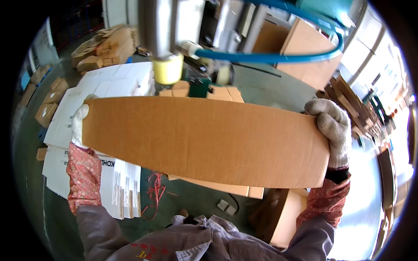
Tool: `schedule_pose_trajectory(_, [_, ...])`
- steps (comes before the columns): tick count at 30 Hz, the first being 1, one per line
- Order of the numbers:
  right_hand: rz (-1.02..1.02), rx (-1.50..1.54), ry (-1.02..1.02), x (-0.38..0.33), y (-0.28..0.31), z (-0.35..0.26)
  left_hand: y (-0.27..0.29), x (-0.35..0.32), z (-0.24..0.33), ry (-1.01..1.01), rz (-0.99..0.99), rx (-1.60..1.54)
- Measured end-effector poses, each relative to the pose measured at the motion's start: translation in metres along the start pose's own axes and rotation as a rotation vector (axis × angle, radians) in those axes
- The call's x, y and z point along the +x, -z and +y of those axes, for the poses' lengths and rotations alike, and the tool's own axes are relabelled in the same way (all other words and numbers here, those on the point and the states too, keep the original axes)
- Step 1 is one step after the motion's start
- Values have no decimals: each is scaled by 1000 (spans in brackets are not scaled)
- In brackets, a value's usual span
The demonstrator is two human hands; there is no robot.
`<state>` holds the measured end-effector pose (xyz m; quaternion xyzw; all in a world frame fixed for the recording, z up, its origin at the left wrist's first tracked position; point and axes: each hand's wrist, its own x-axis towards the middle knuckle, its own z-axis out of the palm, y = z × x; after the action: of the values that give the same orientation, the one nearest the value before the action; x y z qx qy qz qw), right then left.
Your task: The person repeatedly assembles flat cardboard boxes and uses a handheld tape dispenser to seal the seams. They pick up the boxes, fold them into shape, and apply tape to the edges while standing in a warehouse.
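Note:
A large flat brown cardboard sheet fills the middle of the view, held up in front of me. My left hand, in a white knit glove, grips its left edge. My right hand, gloved the same way, clasps the top right corner. Both forearms wear red patterned sleeve covers over a grey jacket. More brown cardboard shows just under the sheet's lower edge.
Stacks of flat white printed cartons lie on the floor at left. A yellow tape roll hangs on a machine, with a blue hose curving right. Brown boxes stand behind. Red strapping lies on the floor.

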<state>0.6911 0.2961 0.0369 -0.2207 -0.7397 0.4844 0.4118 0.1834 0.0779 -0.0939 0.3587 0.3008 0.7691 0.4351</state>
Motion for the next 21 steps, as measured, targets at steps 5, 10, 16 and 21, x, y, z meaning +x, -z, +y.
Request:
schedule_pose_trajectory(5, [-13, 304, -180, 61, -48, 34, 9, -13, 83, -5, 77, 201])
schedule_pose_trajectory(10, [26, 471, -98, 96, -100, 69, 10, -9, 152, -59, 117, 314])
schedule_pose_trajectory(16, [256, 292, 94, 100, -119, 72, 24, 55, 158, -112, 272, 329])
schedule_pose_trajectory(21, [419, 259, 162, 109, -137, 78, 95, 98, 169, 0, 75, 282])
